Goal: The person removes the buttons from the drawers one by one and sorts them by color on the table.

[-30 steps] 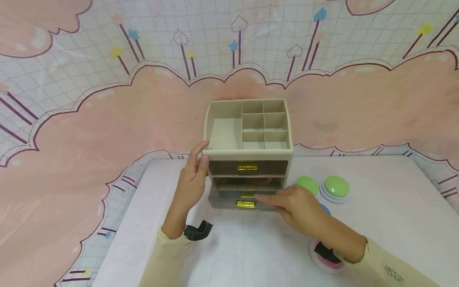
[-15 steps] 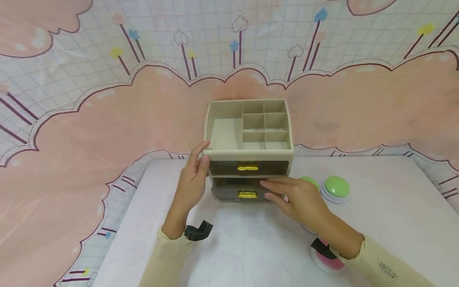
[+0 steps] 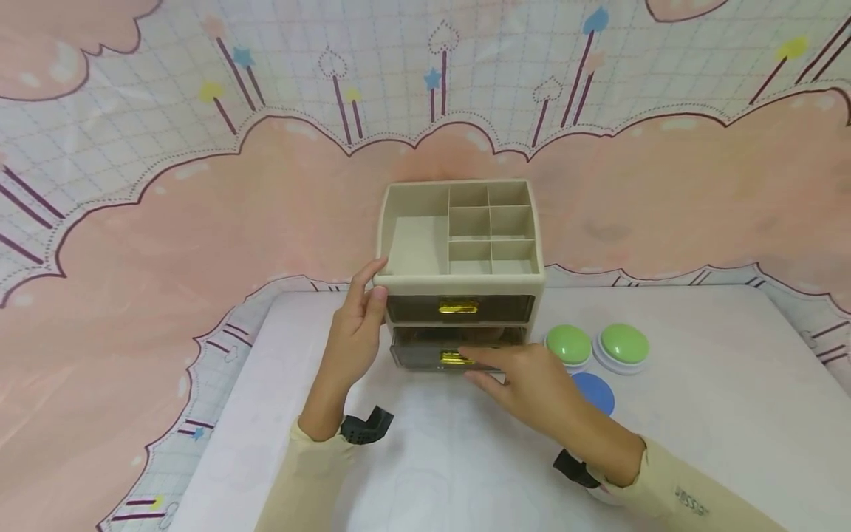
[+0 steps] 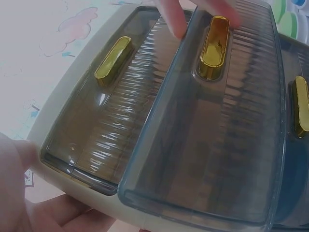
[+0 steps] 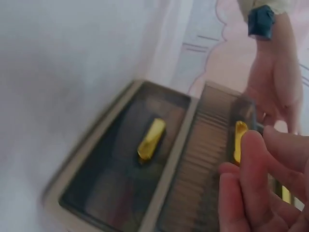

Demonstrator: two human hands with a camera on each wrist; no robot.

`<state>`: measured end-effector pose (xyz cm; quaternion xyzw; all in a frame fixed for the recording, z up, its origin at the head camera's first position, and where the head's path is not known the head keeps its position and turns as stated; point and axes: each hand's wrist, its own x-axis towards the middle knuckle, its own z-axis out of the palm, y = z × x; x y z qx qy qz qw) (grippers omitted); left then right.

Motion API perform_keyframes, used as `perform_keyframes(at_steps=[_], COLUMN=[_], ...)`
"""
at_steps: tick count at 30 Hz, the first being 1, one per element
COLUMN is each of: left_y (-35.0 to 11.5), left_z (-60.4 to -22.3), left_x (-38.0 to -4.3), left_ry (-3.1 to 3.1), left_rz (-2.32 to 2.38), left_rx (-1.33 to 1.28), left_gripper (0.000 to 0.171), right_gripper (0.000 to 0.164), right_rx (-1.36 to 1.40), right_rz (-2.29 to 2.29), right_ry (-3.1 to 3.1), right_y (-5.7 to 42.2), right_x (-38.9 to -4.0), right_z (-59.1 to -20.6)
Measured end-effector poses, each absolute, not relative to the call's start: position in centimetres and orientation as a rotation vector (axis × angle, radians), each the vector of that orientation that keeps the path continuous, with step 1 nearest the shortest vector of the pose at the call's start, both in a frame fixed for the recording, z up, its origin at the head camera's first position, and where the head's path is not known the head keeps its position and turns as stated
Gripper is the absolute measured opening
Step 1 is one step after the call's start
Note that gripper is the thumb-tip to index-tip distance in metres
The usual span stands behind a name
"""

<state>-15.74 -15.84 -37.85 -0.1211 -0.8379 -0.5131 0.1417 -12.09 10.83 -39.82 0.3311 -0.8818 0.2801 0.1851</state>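
A cream desk organizer (image 3: 459, 281) with smoky clear drawers stands against the backdrop. Its upper drawer (image 3: 415, 309) is closed. The middle drawer (image 4: 193, 145) sticks out toward me, with a closed bottom drawer (image 5: 120, 169) below it. My left hand (image 3: 352, 340) holds the organizer's left front corner, index finger on the top rim and thumb at the front. My right hand (image 3: 538, 384) is at the middle drawer's gold handle (image 3: 454, 357). The right index finger extends over the handle and the thumb lies lower, a gap between them.
Two green domed discs on white bases, one nearer (image 3: 568, 344) and one farther right (image 3: 625, 344), sit right of the organizer. A blue disc (image 3: 594, 391) lies partly behind my right hand. Black wrist mounts (image 3: 368, 426) sit at my cuffs. A printed cloth (image 3: 299, 199) hangs behind.
The drawer front that stood farther out toward me is now farther in. My right hand drew back from the handle, then returned to it. My left hand stayed on the organizer.
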Motion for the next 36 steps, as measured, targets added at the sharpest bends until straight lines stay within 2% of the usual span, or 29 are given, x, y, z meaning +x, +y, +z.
perform_keyframes(at_steps=[7, 15, 26, 36], left_y=[-15.6, -15.5, -15.6, -15.7], left_z=[-37.7, -37.4, -37.5, -37.4], left_x=[-15.7, -15.7, -15.4, -15.4], left_ry=[-2.412, -2.420, -2.430, -2.419], left_rz=[-1.487, -1.502, -1.476, -1.466], left_rx=[-0.357, -0.360, -0.354, -0.344], left_gripper=[0.043, 0.043, 0.044, 0.043], right_gripper=[0.026, 0.018, 0.006, 0.008], right_rx=[0.892, 0.697, 0.566, 0.543], right_rz=[1.009, 1.215, 1.183, 1.179], right_ry=[-2.415, -2.508, -2.455, -2.458], right_y=[10.3, 9.4, 8.2, 7.8], right_x=[-12.1, -12.4, -13.6, -14.6], right_z=[-41.0, -41.4, -41.9, -42.1])
